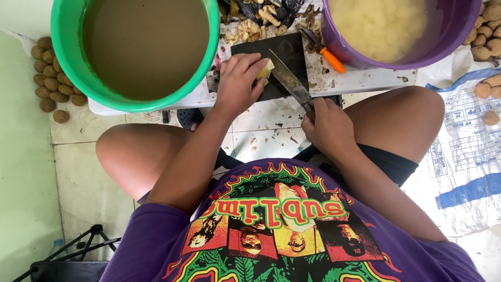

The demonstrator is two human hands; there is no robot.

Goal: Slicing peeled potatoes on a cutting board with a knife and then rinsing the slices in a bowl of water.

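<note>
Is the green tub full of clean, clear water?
No, the green tub holds murky brown water, while the purple tub holds pale peeled pieces in cloudy water.

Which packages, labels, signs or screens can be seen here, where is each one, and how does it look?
Sack: flat on the floor right of the person's right knee; white woven plastic with blue bands and blue print; unpeeled potatoes lie on it.
Shirt print: on the purple shirt, bottom centre; red, yellow and green picture with lettering.
No signs or screens.
</note>
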